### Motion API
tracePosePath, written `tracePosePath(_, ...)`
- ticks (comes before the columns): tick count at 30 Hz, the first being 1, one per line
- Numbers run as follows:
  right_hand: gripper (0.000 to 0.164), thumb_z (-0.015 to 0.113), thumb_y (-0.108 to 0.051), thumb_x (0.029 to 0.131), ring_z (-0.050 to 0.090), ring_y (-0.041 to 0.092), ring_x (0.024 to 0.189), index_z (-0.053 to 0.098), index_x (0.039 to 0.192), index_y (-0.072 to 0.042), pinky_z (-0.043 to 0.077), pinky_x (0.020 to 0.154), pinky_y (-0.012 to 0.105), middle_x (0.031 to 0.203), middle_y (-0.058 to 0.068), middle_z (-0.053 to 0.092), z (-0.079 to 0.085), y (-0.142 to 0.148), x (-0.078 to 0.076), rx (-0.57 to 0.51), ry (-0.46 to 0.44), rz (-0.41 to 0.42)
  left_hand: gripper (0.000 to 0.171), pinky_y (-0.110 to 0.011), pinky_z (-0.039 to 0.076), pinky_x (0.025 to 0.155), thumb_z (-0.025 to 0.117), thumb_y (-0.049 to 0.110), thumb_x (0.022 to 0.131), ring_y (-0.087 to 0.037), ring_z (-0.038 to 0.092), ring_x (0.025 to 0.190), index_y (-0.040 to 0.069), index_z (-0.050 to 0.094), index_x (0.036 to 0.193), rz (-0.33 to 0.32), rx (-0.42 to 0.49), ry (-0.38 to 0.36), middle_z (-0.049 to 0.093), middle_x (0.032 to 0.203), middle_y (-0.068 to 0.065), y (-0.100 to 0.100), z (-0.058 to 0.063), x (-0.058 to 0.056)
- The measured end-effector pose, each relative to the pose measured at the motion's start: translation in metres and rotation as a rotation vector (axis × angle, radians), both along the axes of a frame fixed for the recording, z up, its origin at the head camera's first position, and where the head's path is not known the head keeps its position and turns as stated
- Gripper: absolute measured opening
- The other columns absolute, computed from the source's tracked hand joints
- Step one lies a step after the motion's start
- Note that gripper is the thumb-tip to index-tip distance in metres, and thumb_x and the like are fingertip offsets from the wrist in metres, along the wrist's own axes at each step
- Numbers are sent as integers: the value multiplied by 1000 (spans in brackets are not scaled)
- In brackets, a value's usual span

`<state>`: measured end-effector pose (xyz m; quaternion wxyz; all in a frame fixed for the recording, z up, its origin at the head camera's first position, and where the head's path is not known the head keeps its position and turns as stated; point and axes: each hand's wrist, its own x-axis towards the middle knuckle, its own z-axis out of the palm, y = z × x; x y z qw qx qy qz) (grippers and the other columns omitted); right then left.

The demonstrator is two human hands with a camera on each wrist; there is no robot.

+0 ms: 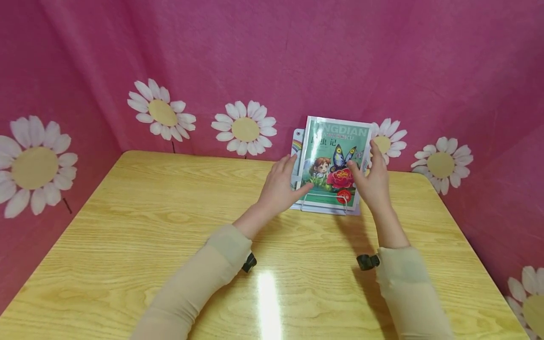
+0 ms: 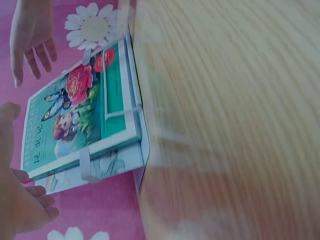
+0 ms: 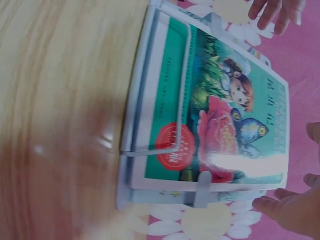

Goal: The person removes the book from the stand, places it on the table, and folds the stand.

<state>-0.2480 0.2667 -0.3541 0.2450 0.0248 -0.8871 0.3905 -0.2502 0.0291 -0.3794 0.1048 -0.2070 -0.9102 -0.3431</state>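
A green picture book point(image 1: 325, 165) with a butterfly, a red flower and a cartoon child on its cover leans on a pale book stand point(image 1: 297, 137) decorated with a rainbow. Across the lower cover runs a white wire holder point(image 3: 187, 70). White clips point(image 3: 203, 189) sit at the book's side edges. My left hand point(image 1: 278, 186) is beside the left edge, fingers spread, its thumb overlapping the lower cover in the head view. At the right edge is my right hand point(image 1: 375, 182), fingers extended and thumb over the cover in that view. Both wrist views show the hands holding nothing.
The stand is near the back edge of a light wooden table point(image 1: 191, 203). Behind and at the sides hangs a pink cloth point(image 1: 255, 56) printed with white daisies. A black wrist camera point(image 1: 367, 261) sits by the right cuff.
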Motion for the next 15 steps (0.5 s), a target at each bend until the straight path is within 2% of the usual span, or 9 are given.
tracePosePath(6, 75, 63, -28, 89, 41, 44, 123, 24, 149, -7, 37, 103, 53, 140, 27, 37, -8, -1, -6, -37, 19, -33, 85, -44, 30, 111, 61, 52, 86, -28, 30, 138, 7, 25, 148, 6, 97, -71, 31, 150, -13, 13, -4, -2)
tracePosePath(9, 73, 62, -27, 89, 45, 42, 119, 26, 148, -5, 40, 100, 52, 135, 27, 41, -10, -1, -9, -46, -10, -62, 85, -43, 30, 111, 62, 51, 86, -27, 30, 137, 6, 26, 148, 23, 120, -111, 32, 149, -13, 19, -4, -4)
tracePosePath(15, 68, 58, -28, 92, 50, 37, 113, 26, 147, -3, 45, 97, 46, 129, 25, 45, -11, 3, -15, -89, -84, -102, 82, -41, 37, 106, 64, 49, 85, -26, 39, 130, 7, 30, 146, 69, 194, -167, 39, 144, -12, 28, -3, -15)
